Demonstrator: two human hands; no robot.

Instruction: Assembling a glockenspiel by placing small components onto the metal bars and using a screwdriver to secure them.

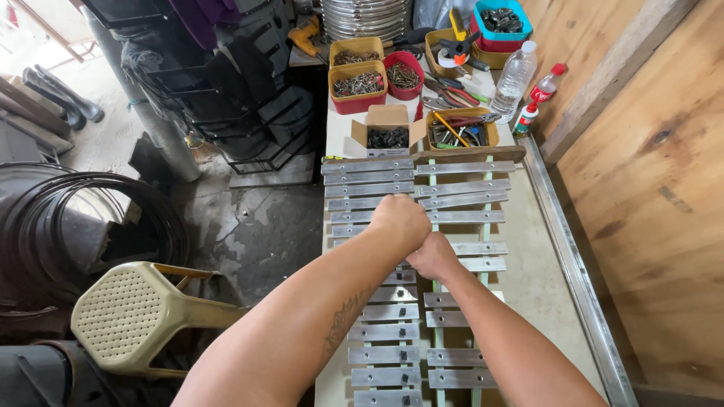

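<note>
Left hand [400,220] clenched over metal slats [422,188] on workbench [535,279] | right hand [431,256] closed beside it, contents apparently hidden | advice: keep slats square on rails, pressure even.

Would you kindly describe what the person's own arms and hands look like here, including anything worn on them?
Both forearms are bare, with no sleeves in view. The left hand and the right hand wear no gloves, and no watch or bracelet shows at either wrist. Rings cannot be ruled out, since the fingers are hidden. The left forearm carries a dark tattoo on its inner side; its design is too small to read.
</note>
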